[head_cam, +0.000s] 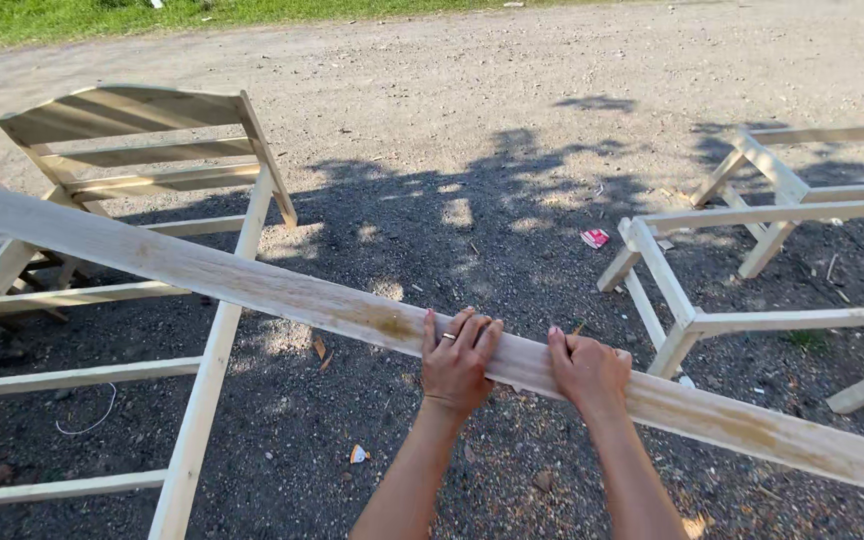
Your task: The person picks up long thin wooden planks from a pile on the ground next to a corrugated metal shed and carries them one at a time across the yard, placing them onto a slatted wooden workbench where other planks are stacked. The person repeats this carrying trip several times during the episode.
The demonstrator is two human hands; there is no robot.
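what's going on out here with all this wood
A person stands outdoors on gravel, both bare hands gripping a long pale wooden plank held across the view. The left hand and right hand sit side by side, fingers curled over its far edge. A slatted wooden frame lies on the ground to the left, and another wooden frame to the right.

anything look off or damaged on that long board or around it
The long plank has brown stains near the left hand and beyond the right hand; no cracks show. On the gravel lie a crumpled red and white scrap, a loose white cord and wood chips. Nothing else stands out.
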